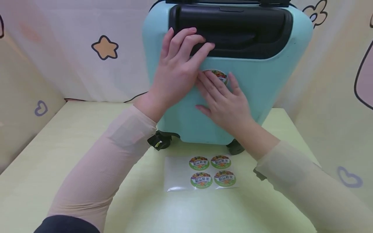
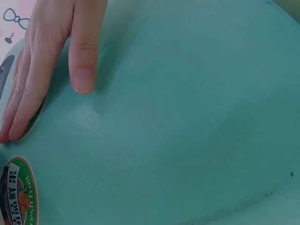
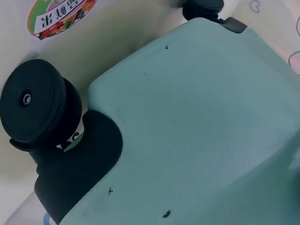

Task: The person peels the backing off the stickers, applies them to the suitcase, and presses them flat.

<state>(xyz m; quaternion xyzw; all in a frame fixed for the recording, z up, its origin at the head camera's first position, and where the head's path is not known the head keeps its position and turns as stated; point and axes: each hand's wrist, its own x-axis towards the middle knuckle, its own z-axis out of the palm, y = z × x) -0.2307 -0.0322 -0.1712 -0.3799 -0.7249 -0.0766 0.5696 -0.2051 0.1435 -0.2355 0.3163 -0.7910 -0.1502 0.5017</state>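
Note:
A mint-green suitcase (image 1: 186, 126) stands upright with a black recessed panel (image 1: 230, 30) near its top. My left hand (image 1: 180, 61) rests on the suitcase's left side, fingers slightly bent over the black panel's lower left corner. Below the panel, my right hand (image 1: 224, 100) presses straight fingers on a round fruit sticker (image 1: 222, 77), covering part of it. In the left wrist view that same right hand (image 2: 51, 51) lies flat against the shell, near another round sticker (image 2: 21, 192) stuck there. The head view does not show this second sticker.
On the pale yellow table (image 1: 131, 207), a clear sheet (image 1: 177, 174) with several round fruit stickers (image 1: 201, 180) lies before the suitcase. Black wheels (image 1: 235, 147) support the case. A patterned backdrop (image 1: 73, 64) stands behind and at the sides.

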